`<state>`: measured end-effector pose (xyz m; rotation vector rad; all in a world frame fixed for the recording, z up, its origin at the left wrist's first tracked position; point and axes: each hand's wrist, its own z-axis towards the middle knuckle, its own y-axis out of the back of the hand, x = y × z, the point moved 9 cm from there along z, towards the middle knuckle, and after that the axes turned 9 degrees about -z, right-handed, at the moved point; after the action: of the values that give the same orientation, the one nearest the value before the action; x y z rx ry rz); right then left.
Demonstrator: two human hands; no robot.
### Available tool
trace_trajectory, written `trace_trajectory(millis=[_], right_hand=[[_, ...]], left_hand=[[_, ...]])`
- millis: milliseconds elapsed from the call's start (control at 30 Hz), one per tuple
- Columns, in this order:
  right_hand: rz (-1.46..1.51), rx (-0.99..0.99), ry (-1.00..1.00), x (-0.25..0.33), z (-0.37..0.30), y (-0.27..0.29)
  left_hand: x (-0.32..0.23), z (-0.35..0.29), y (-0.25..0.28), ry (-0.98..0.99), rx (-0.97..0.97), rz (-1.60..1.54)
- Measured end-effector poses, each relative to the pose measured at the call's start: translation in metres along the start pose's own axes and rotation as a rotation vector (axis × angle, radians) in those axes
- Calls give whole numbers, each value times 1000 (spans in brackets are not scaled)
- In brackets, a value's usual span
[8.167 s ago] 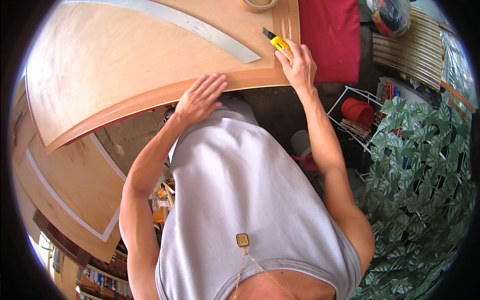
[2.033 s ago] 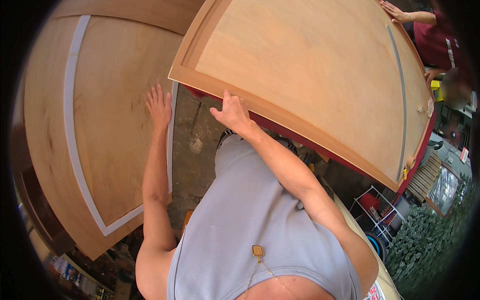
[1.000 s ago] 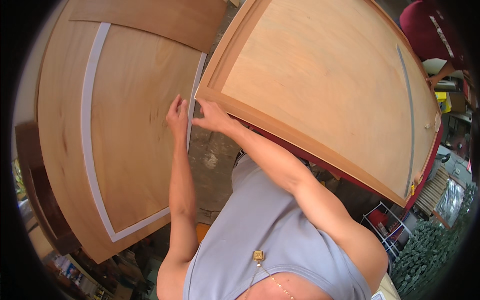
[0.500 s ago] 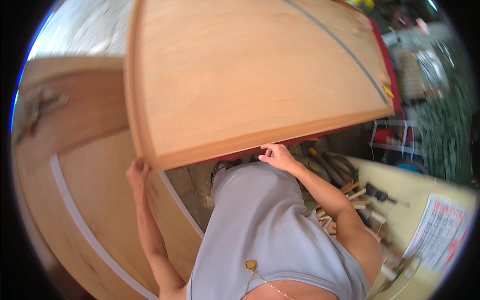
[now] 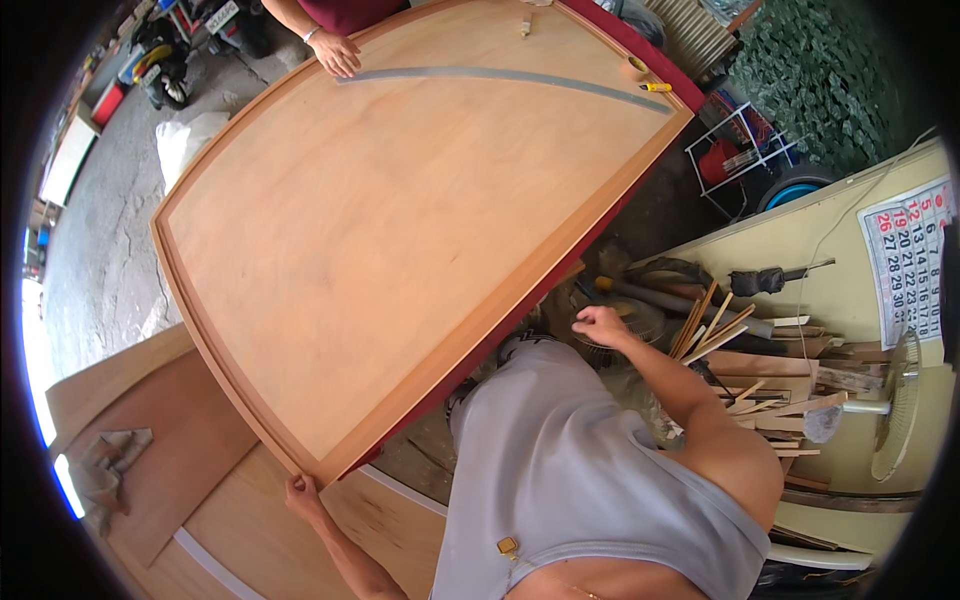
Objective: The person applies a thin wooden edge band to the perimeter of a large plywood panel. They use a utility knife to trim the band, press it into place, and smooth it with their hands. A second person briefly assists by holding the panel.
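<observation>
A large pale plywood panel (image 5: 400, 220) with a raised wooden border lies in front of me on a dark red surface. At its near left corner my left hand (image 5: 302, 494) is closed on the border, the fingers partly hidden. My right hand (image 5: 603, 327) hangs in the air to the right of the panel's near edge, fingers loosely bent and nothing in them. Across the panel's far part lies a long grey strip (image 5: 500, 74). Another person's hand (image 5: 335, 52) rests at the strip's left end.
Tape roll (image 5: 634, 68) and yellow cutter (image 5: 656, 87) lie at the panel's far right. Below left is another wooden panel (image 5: 310, 520) bearing a crumpled cloth (image 5: 112, 465). Wood offcuts (image 5: 740, 365) and a fan (image 5: 897, 405) crowd my right. Motorbikes (image 5: 160, 70) stand far left.
My view has turned and widened, and the panel now appears slanted. The right hand has moved away from the panel's near edge. My left hand stays on the corner. Another person's hand has come into view.
</observation>
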<state>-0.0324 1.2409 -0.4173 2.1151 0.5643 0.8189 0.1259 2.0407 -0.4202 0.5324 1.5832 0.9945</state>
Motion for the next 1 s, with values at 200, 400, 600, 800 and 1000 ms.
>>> trace_trajectory(millis=[200,400,600,800,1000], right_hand=[[89,-274,-63,-68,76,124],[72,-456,39,-108,218,285],[-85,-529,-104,-199,393,412],[-242,-522,-231,-211,498,482],[-638,-752,4,-224,577,507]], left_hand=[[-20,-4,0,159,65,175],[-41,-93,-19,49,-409,415],[-170,-242,-108,153,-194,545],[-200,-351,-149,570,12,174],[-289,-322,-170,699,177,22]])
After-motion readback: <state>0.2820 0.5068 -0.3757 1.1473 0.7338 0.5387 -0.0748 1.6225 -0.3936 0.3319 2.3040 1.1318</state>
